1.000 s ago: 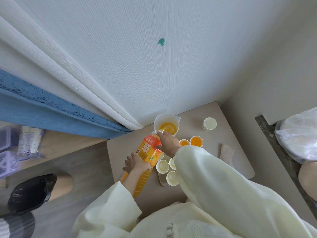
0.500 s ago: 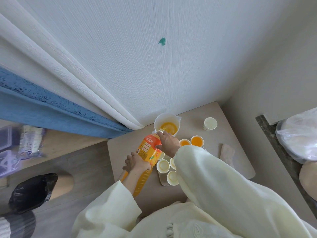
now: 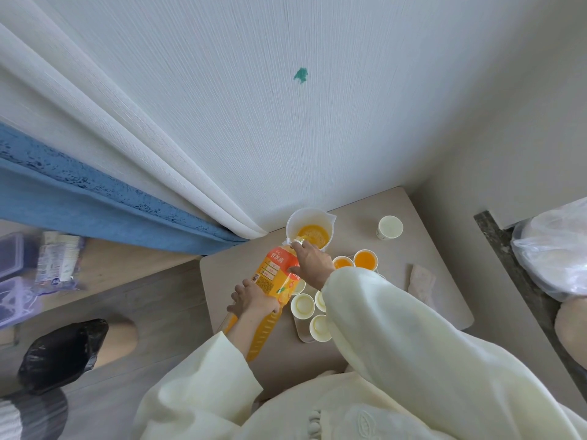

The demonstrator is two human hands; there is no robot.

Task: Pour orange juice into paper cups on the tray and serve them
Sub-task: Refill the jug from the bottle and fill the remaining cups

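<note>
– Bottle of orange juice [image 3: 276, 277], just the one: which way does it point?
– Its long axis runs from low on the left, near the person, up and to the right. It is tipped so the mouth sits at the rim of the one white jug [image 3: 309, 228], which has juice in its bottom.
– And the hands?
– The left hand [image 3: 254, 300] is wrapped round the lower body, fingers curled over its upper side. The right hand [image 3: 313, 262] clasps the neck end, fingers bent round it just behind the mouth (the label lies between the two hands).
– Cups?
– Two filled cups [image 3: 366, 259] stand side by side, just right of the right hand. On the tray [image 3: 301, 333] I count four empty cups [image 3: 302, 304], one half under the bottle and one partly behind the sleeve. One lone cup [image 3: 390, 227] stands apart, right of the jug.
– Further right?
– One crumpled cloth [image 3: 421, 277] on the table [image 3: 444, 312], near its right edge
</note>
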